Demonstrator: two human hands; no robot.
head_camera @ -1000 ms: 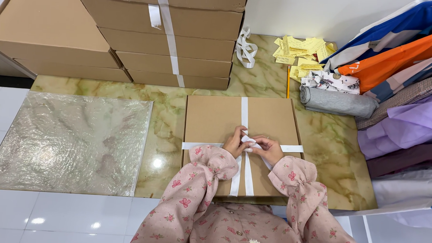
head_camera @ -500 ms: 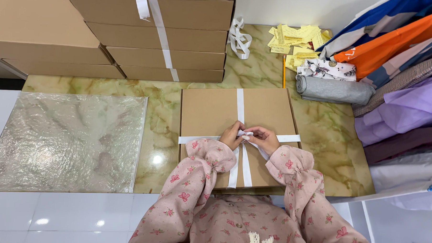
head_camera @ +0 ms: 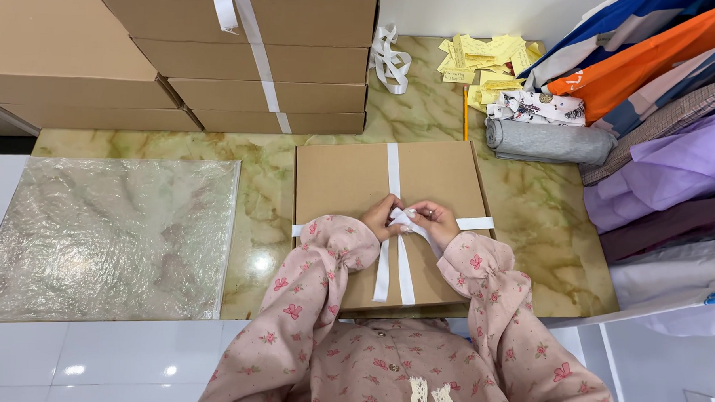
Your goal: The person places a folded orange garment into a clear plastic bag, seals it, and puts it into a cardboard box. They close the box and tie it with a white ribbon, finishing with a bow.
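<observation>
Fingers of the left hand [head_camera: 382, 218] and the right hand [head_camera: 434, 221] are closed on the white ribbon [head_camera: 403, 220], pinching it where its bands cross on the flat cardboard box [head_camera: 342, 185] — the box lies on the marble tabletop [head_camera: 267, 178], straight before the person. The ribbon looks soft, light and probably slippery (best held close to the crossing); the box looks stiff and light. Left of the box lies a bubble-wrap sheet [head_camera: 107, 236]; behind it, stacked boxes [head_camera: 243, 62]; right of it, folded clothes [head_camera: 661, 132] — little free room there. The box's near edge overhangs the tabletop edge slightly.
</observation>
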